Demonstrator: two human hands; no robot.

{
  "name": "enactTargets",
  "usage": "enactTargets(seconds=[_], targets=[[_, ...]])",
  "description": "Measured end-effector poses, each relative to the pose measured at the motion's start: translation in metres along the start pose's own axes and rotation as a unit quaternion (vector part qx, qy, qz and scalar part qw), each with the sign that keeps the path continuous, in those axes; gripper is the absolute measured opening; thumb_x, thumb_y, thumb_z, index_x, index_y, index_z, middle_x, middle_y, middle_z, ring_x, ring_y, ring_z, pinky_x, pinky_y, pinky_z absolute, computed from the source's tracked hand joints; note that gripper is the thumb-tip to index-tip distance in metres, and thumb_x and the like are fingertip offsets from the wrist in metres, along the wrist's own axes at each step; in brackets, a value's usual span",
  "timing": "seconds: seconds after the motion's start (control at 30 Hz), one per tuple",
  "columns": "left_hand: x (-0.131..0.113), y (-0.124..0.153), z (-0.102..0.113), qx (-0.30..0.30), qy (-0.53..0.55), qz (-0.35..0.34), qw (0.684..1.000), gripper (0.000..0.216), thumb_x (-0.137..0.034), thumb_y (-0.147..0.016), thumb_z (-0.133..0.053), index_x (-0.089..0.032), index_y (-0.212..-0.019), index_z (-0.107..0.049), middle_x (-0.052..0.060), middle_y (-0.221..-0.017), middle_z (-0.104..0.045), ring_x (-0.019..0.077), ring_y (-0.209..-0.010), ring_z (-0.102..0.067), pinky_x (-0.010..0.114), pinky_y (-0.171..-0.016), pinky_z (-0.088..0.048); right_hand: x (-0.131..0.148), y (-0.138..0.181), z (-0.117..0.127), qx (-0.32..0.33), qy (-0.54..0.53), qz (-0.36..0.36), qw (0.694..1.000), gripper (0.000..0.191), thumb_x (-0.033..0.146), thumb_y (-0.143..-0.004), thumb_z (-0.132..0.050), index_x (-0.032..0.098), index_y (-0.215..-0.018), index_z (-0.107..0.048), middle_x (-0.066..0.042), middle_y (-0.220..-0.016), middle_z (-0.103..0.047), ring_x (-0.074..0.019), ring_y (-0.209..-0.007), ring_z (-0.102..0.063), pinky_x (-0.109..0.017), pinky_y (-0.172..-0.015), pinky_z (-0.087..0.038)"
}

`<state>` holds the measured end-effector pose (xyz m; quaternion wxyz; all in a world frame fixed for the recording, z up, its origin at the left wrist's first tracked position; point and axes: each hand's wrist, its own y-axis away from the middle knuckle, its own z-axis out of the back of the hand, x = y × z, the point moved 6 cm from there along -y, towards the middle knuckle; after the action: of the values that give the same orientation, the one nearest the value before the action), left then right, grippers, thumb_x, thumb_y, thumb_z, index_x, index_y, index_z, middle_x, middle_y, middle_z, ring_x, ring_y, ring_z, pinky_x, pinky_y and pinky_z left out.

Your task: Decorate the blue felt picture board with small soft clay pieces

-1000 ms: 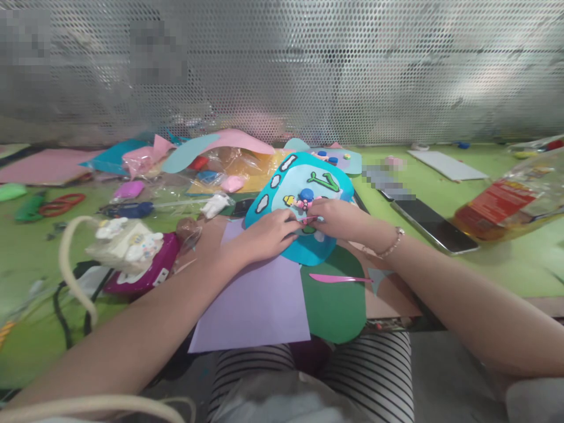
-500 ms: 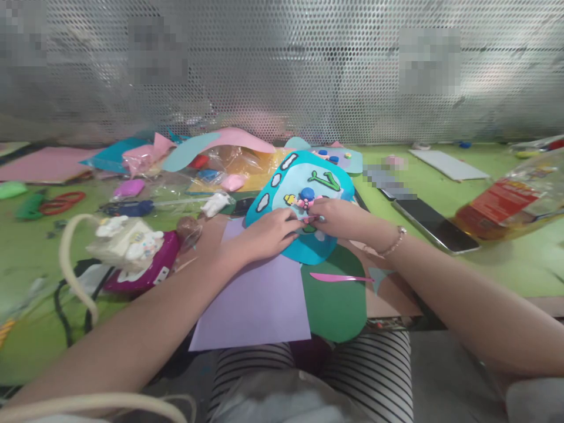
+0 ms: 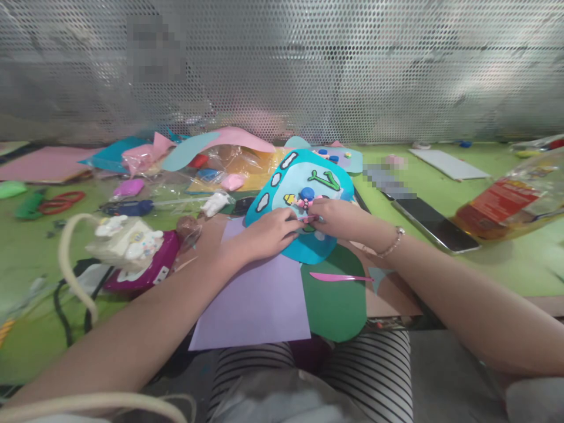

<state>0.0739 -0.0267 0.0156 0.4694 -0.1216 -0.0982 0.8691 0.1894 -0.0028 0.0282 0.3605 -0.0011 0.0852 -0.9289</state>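
A blue paper clock face (image 3: 288,170) with white cloud shapes, green hands and a blue clay centre lies tilted on the table in front of me. My left hand (image 3: 268,232) rests on its lower left part, fingers curled, pressing it down. My right hand (image 3: 337,216) is pinched on a thin pink clay strip (image 3: 308,219) just below the small pink and blue clay figure (image 3: 305,200) at the clock's middle. The fingertips of both hands meet there.
Lilac paper (image 3: 259,299) and green paper (image 3: 337,305) lie under my forearms, with a pink clay tool (image 3: 337,277) on top. A phone (image 3: 429,223) and a plastic bag (image 3: 511,202) lie to the right; a white-and-purple bag (image 3: 132,249), scissors (image 3: 59,204) and clay packets clutter the left.
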Motion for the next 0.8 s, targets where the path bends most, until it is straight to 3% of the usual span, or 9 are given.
enactTargets(seconds=[0.4, 0.6, 0.8], targets=[[0.0004, -0.0001, 0.0002, -0.003, -0.005, -0.002, 1.000, 0.027, -0.023, -0.089, -0.040, -0.018, -0.109, -0.058, 0.009, -0.103, -0.052, 0.0190, -0.097, -0.052, 0.033, -0.086, -0.043, -0.0004, 0.0007, 0.0005, 0.028, 0.019, -0.009, 0.999, 0.012, 0.020, -0.084, -0.049, 0.011, -0.087, -0.058, -0.011, -0.090, -0.059, -0.0192, -0.080, -0.057, -0.026, -0.064, -0.039], [0.0011, 0.0002, -0.0015, 0.011, -0.012, 0.003, 1.000, 0.032, -0.024, -0.090, -0.039, -0.019, -0.119, -0.053, 0.009, -0.104, -0.052, 0.0186, -0.096, -0.052, 0.033, -0.085, -0.043, -0.0008, 0.0043, 0.0051, 0.069, 0.020, -0.021, 0.997, 0.019, 0.019, -0.087, -0.043, 0.010, -0.096, -0.057, -0.013, -0.096, -0.059, -0.0205, -0.083, -0.058, -0.027, -0.063, -0.039], [0.0000, -0.0005, -0.0039, 0.036, -0.050, -0.002, 0.998, 0.038, -0.022, -0.091, -0.035, -0.018, -0.126, -0.047, 0.010, -0.106, -0.050, 0.0198, -0.098, -0.050, 0.034, -0.085, -0.042, -0.0035, 0.0049, 0.0054, 0.062, 0.021, -0.027, 0.997, 0.020, 0.019, -0.087, -0.041, 0.010, -0.094, -0.058, -0.012, -0.096, -0.059, -0.0190, -0.079, -0.057, -0.027, -0.062, -0.038]])
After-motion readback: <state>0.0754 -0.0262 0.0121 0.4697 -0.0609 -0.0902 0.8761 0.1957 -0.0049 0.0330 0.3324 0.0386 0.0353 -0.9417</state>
